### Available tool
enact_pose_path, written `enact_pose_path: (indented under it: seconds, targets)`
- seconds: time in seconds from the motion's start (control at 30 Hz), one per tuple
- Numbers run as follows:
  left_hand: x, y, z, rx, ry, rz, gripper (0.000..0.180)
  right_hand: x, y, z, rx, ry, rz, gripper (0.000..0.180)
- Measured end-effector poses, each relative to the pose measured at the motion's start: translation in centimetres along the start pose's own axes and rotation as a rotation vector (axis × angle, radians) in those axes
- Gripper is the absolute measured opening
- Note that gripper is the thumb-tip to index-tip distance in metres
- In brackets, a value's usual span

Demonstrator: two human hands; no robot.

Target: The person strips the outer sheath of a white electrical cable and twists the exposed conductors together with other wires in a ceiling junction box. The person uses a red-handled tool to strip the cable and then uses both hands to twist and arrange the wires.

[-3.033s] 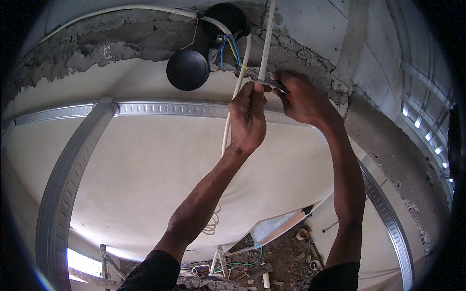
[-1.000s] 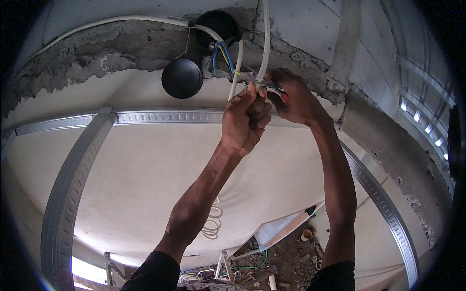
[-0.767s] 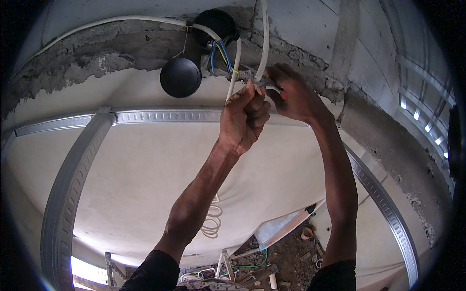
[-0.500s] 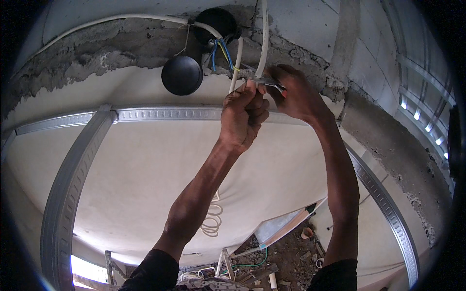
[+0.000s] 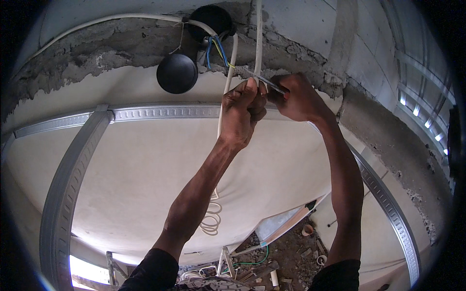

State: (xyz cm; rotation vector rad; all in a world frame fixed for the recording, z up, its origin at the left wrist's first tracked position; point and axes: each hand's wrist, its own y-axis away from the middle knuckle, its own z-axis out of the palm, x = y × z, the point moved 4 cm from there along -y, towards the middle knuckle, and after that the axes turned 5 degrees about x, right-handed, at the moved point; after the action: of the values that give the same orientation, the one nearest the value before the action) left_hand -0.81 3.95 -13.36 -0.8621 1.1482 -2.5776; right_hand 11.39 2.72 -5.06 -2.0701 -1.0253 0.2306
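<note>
Pinches cream-white round cable [image 5: 258, 39], near-vertical, cut off above, hidden below, in left hand [image 5: 239, 114]. Grips narrow grey metal tool [image 5: 266, 81], slanting up-left, hidden at base, in right hand [image 5: 300, 101].

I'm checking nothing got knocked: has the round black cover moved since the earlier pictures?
No, not visibly: the round black cover sits below and left of the fixed black box, as before.

- White cable [image 5: 258, 39]: slim, smooth, hanging nearly straight down to the right of the round black box [image 5: 213, 17]; its lower part is pinched, the tip hidden.
- Hand tool [image 5: 272, 84]: thin, grey, metallic, with a touch of red at its grip; held slanting across the cable, below and to the right of the box.
</note>
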Motion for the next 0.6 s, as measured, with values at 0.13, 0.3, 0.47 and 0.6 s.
enact_pose_path:
  seconds: [0.13,0.3,0.47,0.6]
  targets:
    - [0.0,-0.2,-0.4,-0.013,-0.064,-0.005,0.030,0.3,0.3,-0.4,-0.077,-0.044,0.053,0.018]
    - [-0.2,-0.5,-0.8,-0.021,-0.115,0.011,0.032,1.6,0.2,0.1,-0.195,-0.103,0.155,0.027]
    - [0.3,-0.6,-1.4,-0.043,-0.209,0.037,0.032,-0.4,0.0,-1.3,-0.401,-0.126,0.446,0.032]
    - [1.3,-0.3,-1.4,0.057,-0.366,0.081,0.035,2.3,1.5,-1.5,-0.359,0.134,-0.051,0.025]
